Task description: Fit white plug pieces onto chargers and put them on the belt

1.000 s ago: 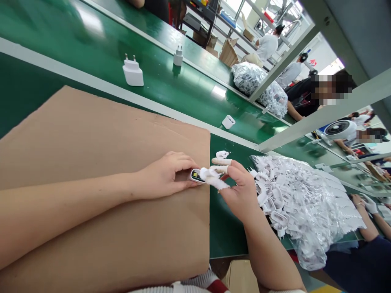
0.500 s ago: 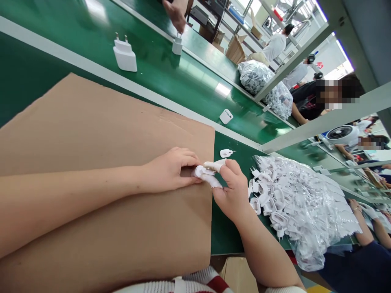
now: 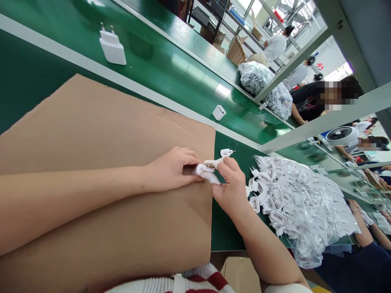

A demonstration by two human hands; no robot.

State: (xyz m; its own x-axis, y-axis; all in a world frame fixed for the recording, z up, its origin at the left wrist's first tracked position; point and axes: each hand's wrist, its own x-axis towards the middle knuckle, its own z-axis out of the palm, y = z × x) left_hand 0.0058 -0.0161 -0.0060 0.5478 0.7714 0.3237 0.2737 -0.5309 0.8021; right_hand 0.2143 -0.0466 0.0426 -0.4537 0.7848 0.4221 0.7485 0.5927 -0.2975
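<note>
Between my two hands, at the right edge of a brown cardboard sheet [image 3: 131, 138], is a small white charger part [image 3: 200, 169]. My left hand [image 3: 171, 169] pinches its left end between thumb and fingers. My right hand [image 3: 229, 179], with white covers on thumb and forefinger, grips it from the right. The fingers hide much of the part. Just beyond my right hand a white plug piece [image 3: 226, 152] with pins lies on the green table [image 3: 226, 232].
Right of my right hand lies a clear plastic bag [image 3: 308, 203] full of white plug shells. On the green conveyor belt [image 3: 165, 77] sit a white plug charger [image 3: 112, 47] and a white charger housing [image 3: 219, 112]. A metal post [image 3: 324, 116] slants across the right; co-workers are behind it.
The chargers on the belt have shifted left. A co-worker's hand and the charger by it at the belt's far edge are gone from view. My hands keep their grip, nearly still.
</note>
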